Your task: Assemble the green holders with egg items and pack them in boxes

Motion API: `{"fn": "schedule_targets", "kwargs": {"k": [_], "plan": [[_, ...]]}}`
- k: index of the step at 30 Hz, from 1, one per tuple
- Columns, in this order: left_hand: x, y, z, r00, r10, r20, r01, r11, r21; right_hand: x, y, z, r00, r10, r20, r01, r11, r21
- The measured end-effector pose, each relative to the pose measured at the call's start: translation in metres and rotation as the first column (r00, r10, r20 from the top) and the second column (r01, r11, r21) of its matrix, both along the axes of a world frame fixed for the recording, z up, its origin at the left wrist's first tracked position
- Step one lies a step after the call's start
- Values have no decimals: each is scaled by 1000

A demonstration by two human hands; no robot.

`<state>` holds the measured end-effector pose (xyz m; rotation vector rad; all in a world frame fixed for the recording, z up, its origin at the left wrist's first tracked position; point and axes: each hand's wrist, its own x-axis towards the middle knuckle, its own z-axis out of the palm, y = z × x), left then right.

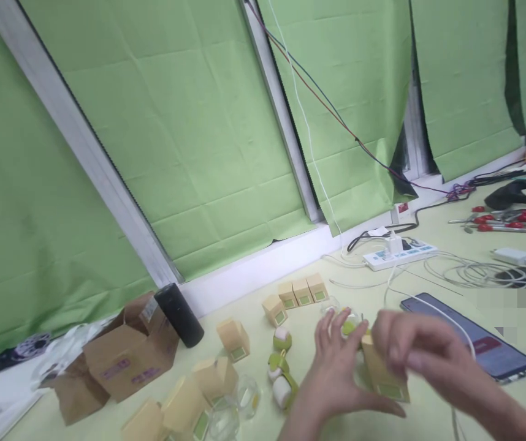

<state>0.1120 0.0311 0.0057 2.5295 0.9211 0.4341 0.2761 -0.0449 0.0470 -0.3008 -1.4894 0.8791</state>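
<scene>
My left hand (335, 375) is over the table with its fingers spread and its thumb stretched out to the right. Just beyond its fingertips is a clear plastic piece with something green in it (349, 326), partly hidden. A small tan cardboard box (377, 366) with a green window stands between my hands. Beside its upper right edge, my right hand (422, 350) is closed with curled fingers; whatever they hold, if anything, is hidden. Left of my left hand lie green and whitish small items (282, 392), and another one, pink-topped (282, 338), stands behind them.
More tan boxes stand at the back (303, 292) and front left (184, 401), near clear plastic shells (224, 422). An opened carton (127, 358) and a black cylinder (179, 315) are left. To the right are a phone (469, 337), power strip (401, 253), cables and red-handled tools (511, 225).
</scene>
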Motion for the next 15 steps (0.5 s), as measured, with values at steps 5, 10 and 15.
{"fn": "schedule_targets", "kwargs": {"k": [5, 10, 15], "plan": [[18, -33, -4, 989, -71, 130, 63, 996, 62, 40, 26, 15, 737, -643, 206, 651, 758, 37], [-28, -56, -23, 942, -124, 312, 77, 984, 159, 26, 69, -1, 445, -497, 745, 536, 814, 224], [-90, -78, -58, 884, 219, 414, -177, 974, -138, -12, 84, -42, 293, -380, 877, 337, 900, 277]]}}
